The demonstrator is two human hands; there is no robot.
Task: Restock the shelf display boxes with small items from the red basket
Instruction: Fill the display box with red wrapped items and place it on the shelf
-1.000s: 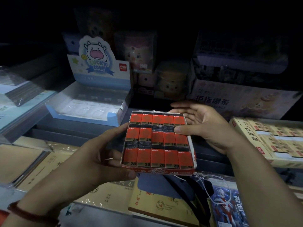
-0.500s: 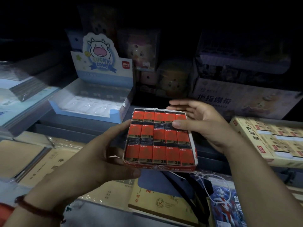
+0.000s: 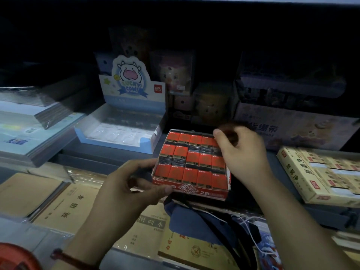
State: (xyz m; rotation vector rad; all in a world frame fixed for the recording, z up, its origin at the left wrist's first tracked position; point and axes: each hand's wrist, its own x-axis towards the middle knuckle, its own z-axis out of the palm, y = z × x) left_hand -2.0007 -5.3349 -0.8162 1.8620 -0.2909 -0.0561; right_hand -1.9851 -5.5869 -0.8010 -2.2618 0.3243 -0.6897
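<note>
A red display box marked 2B, packed with rows of small red-and-black erasers, is held in front of the shelf. My left hand grips its near left corner, thumb on the front wall. My right hand is curled over the box's far right corner, fingers bent and pinching at an eraser there; the grip itself is blurred. A curve of the red basket shows at the bottom left corner.
A blue-and-white Lucky Cow display box sits behind left. A yellow box of erasers lies at right. Notebooks cover the lower shelf, and a dark blue bag with a white cord hangs under the red box. Dim boxed toys stand behind.
My right hand went from lying flat along the box's right side to curling its fingers over the far right corner. The box tilted slightly while my left hand kept hold.
</note>
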